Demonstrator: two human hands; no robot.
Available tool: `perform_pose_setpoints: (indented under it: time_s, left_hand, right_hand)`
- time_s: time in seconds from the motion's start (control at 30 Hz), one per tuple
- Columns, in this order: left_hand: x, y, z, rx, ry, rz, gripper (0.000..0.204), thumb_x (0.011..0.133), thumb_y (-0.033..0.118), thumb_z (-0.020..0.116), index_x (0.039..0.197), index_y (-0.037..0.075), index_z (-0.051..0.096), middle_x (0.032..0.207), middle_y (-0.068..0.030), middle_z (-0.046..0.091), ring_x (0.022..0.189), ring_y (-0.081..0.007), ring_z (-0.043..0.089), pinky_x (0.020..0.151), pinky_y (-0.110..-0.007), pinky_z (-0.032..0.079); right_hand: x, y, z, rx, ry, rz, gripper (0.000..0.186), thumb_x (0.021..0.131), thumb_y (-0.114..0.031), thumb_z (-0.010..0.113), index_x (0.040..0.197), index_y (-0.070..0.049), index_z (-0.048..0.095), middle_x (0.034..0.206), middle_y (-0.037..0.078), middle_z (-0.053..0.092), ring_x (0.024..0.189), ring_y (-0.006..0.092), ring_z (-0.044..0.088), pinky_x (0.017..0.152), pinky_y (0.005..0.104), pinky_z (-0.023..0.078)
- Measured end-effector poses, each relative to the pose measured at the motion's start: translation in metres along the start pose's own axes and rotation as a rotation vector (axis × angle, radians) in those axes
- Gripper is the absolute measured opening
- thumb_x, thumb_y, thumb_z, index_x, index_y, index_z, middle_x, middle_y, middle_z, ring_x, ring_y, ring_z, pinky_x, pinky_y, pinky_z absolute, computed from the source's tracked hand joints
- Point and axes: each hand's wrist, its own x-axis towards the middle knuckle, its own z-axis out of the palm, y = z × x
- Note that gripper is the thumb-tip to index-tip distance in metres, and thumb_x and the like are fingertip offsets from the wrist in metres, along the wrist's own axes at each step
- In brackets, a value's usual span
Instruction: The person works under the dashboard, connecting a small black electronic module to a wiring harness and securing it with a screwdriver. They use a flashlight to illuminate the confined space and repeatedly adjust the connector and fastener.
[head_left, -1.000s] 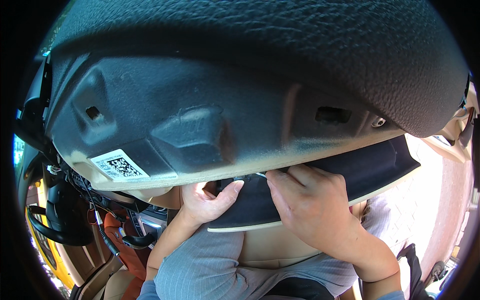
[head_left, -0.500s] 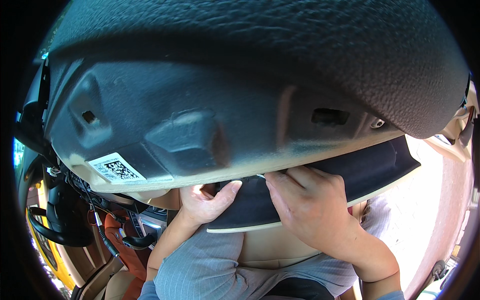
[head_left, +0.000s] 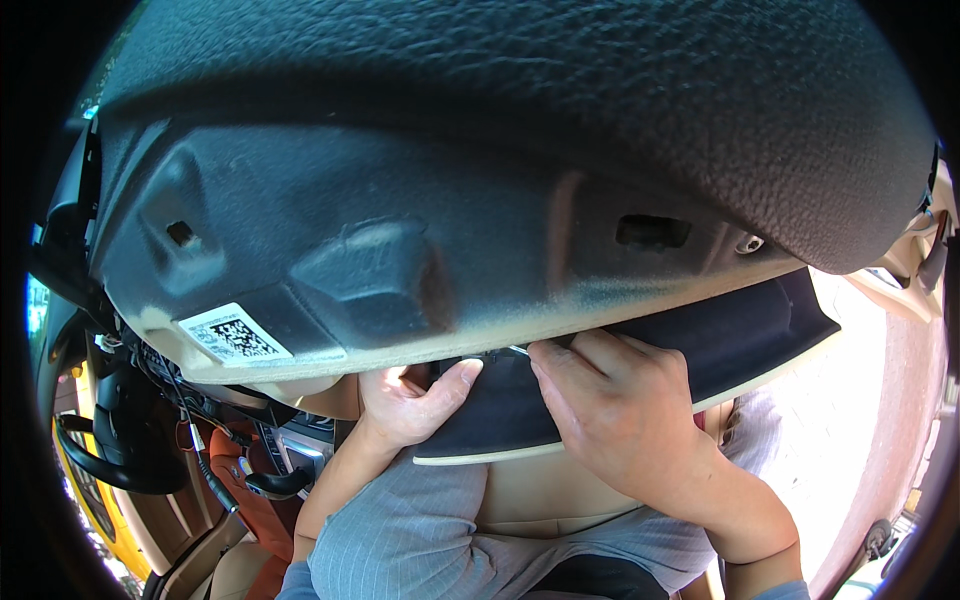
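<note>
A dark panel underside [head_left: 500,230] with holes, a white code label [head_left: 235,335] and a bolt [head_left: 750,243] overhangs a dark trim piece [head_left: 740,360] with a cream edge. My left hand [head_left: 410,400] is closed at the trim's left part, thumb beside a small black fitting partly hidden under the overhang; its other fingertips are hidden. My right hand [head_left: 610,400] pinches a thin metal tool [head_left: 518,350] just right of that thumb, the tool's tip close to the fitting.
Wiring and a connector [head_left: 215,480], a steering wheel [head_left: 120,460], a gear lever [head_left: 270,480] and an orange seat cover [head_left: 265,560] lie at left. My grey-clad legs [head_left: 390,520] are below the trim. Sunlit pavement [head_left: 840,440] shows at right.
The overhead panel has shifted very slightly in the view. Both hands have edged a little leftward, keeping the same grip and position on the trim and tool.
</note>
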Motion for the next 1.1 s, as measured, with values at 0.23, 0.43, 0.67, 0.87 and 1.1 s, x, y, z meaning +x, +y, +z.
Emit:
perform_pose_setpoints:
  time_s: [0.23, 0.43, 0.67, 0.87, 1.1]
  left_hand:
    - [-0.0006, -0.0022, -0.0009, -0.025, -0.015, -0.014, 0.048, 0.087, 0.009, 0.077, 0.129, -0.01, 0.063, 0.122, -0.012, 0.065, 0.112, -0.0198, 0.061, 0.104, -0.033, 0.047]
    - [-0.0006, -0.0035, -0.0004, -0.023, -0.006, 0.007, 0.047, 0.088, 0.007, 0.076, 0.13, -0.011, 0.064, 0.124, -0.0128, 0.066, 0.115, -0.0203, 0.061, 0.108, -0.035, 0.046]
    - [0.0002, -0.0014, 0.0008, -0.038, -0.004, -0.009, 0.048, 0.088, 0.008, 0.077, 0.13, -0.01, 0.064, 0.126, -0.0134, 0.066, 0.117, -0.021, 0.061, 0.109, -0.036, 0.045]
    - [0.0006, -0.0041, 0.0, 0.048, -0.005, 0.023, 0.046, 0.087, 0.007, 0.077, 0.128, -0.01, 0.065, 0.123, -0.0138, 0.067, 0.112, -0.0203, 0.062, 0.105, -0.035, 0.047]
    - [0.0032, -0.004, -0.001, 0.22, -0.021, 0.155, 0.043, 0.084, 0.004, 0.077, 0.124, -0.009, 0.066, 0.115, -0.0118, 0.069, 0.105, -0.0171, 0.062, 0.095, -0.031, 0.049]
  right_hand:
    - [-0.0005, 0.0002, -0.0001, -0.001, 0.001, -0.009, 0.025, 0.077, -0.011, 0.071, 0.102, -0.005, 0.071, 0.075, 0.004, 0.052, 0.062, 0.0182, 0.061, 0.049, 0.0314, 0.048]
    - [-0.0006, 0.0003, -0.0005, -0.02, 0.002, -0.016, 0.026, 0.077, -0.011, 0.07, 0.102, -0.005, 0.071, 0.075, 0.004, 0.052, 0.062, 0.0179, 0.061, 0.049, 0.0312, 0.048]
    - [-0.001, 0.0009, -0.0006, -0.012, 0.002, -0.017, 0.028, 0.077, -0.011, 0.07, 0.104, -0.004, 0.071, 0.075, 0.004, 0.052, 0.062, 0.0179, 0.061, 0.049, 0.0313, 0.048]
    - [-0.0022, -0.0004, 0.0002, -0.002, 0.024, 0.007, 0.026, 0.08, -0.01, 0.071, 0.105, -0.004, 0.073, 0.074, 0.004, 0.052, 0.061, 0.0183, 0.06, 0.049, 0.0317, 0.048]
    - [-0.0015, -0.0024, 0.0005, 0.014, 0.029, 0.014, 0.022, 0.081, -0.01, 0.073, 0.103, -0.005, 0.074, 0.073, 0.004, 0.052, 0.06, 0.0194, 0.06, 0.049, 0.0328, 0.048]
